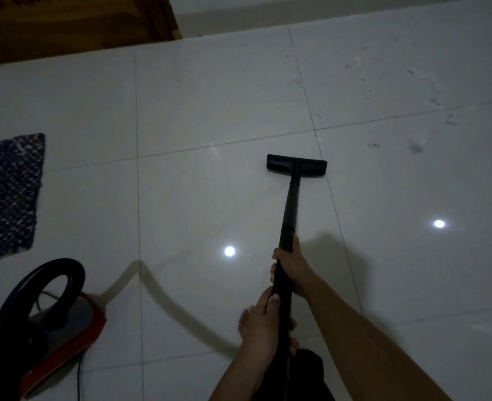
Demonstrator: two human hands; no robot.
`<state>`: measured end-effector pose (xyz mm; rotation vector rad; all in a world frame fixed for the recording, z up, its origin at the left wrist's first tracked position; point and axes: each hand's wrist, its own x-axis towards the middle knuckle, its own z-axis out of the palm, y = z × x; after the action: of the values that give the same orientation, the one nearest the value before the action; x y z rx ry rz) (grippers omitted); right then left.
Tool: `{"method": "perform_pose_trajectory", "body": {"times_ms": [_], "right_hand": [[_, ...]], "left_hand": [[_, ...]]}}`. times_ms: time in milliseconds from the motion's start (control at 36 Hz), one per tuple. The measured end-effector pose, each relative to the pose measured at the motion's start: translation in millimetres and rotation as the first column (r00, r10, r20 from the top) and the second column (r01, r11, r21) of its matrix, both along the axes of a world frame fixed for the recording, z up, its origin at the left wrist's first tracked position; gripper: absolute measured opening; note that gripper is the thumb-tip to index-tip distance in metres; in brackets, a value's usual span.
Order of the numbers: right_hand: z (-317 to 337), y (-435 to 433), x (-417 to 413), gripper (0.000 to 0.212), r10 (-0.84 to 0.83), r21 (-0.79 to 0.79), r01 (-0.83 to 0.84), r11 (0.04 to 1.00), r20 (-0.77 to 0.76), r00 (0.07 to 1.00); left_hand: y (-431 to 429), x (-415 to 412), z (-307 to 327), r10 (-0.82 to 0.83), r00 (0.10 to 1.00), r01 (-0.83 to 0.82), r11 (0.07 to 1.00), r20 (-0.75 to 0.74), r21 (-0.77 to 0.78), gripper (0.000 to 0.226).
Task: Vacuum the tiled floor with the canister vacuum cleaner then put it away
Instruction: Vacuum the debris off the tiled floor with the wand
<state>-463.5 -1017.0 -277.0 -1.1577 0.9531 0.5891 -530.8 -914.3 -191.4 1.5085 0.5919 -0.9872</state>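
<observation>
Your right hand is wrapped tight around the black wand, with that arm reaching in from the lower right. Your left hand grips the wand just below it. The floor head sits flat on the tiled floor in the middle. The red canister vacuum is at the lower left.

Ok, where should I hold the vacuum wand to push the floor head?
Grip the wand high, from behind, as now: right hand just behind the collar, left hand nearer you. It slopes forward down to the floor head, flat on the tiled floor.
</observation>
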Motion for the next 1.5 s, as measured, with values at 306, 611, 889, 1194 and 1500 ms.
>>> {"method": "perform_pose_trajectory", "body": {"times_ms": [306,611,889,1194,1500], "right_hand": [[4,12,-80,0.079,-0.008,0.004,0.008,1.000,-0.008,1.000],[5,25,-146,0.071,-0.099,-0.051,0.097,0.994,-0.053,0.994],[2,23,-188,0.073,-0.216,-0.093,0.210,0.973,-0.063,0.974],[-5,32,-173,0.073,-0.213,-0.064,0.208,0.976,-0.086,0.973],[-11,25,-101,0.081,-0.079,0.039,0.080,0.996,-0.030,0.996]], "left_hand": [[14,-78,0,-0.062,0.998,0.063,0.994,-0.008,0.094,0.025],[32,-125,10,-0.205,0.977,0.207,0.978,0.051,-0.039,0.033],[38,-149,19,-0.250,0.966,0.242,0.963,-0.058,-0.118,0.032],[42,-136,20,-0.225,0.971,0.219,0.972,-0.076,-0.082,0.032],[29,-83,7,-0.047,0.999,0.046,0.993,-0.005,-0.112,0.032]]}}
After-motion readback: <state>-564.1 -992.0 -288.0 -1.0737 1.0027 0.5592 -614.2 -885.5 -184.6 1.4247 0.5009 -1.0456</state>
